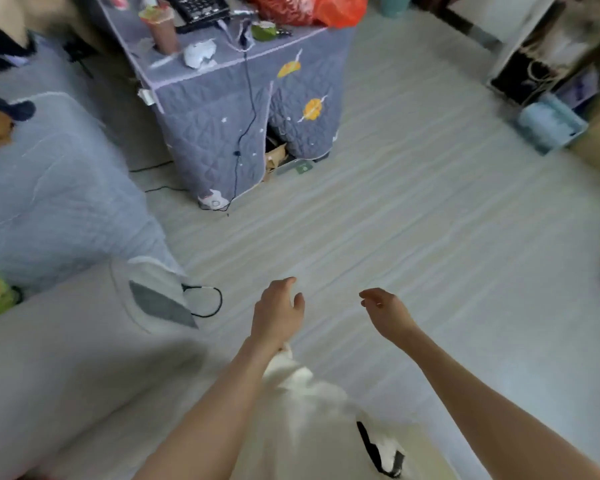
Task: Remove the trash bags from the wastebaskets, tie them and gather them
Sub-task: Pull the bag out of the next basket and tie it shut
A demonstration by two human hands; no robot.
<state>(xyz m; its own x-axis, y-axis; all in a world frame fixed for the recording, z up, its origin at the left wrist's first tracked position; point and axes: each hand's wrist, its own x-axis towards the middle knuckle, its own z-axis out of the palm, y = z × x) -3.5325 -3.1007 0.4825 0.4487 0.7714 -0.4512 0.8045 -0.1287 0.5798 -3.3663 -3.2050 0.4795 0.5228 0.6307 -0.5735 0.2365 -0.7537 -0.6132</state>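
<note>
Item: white trash bag [312, 386], hung below the left wrist, low centre, above the floor [430, 220]; the grip is hidden.
Handling advised: neck to be kept bunched, bag carried clear of the floor.
Left hand [278, 313]: extended forward, fingers loosely apart.
Right hand [385, 310]: raised alongside, fingers relaxed, nothing held.

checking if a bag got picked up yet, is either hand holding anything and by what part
Neither hand grips anything. The left hand and right hand hang over the floor with loose fingers. A white bag lies under the left wrist; whether they touch cannot be told.
</note>
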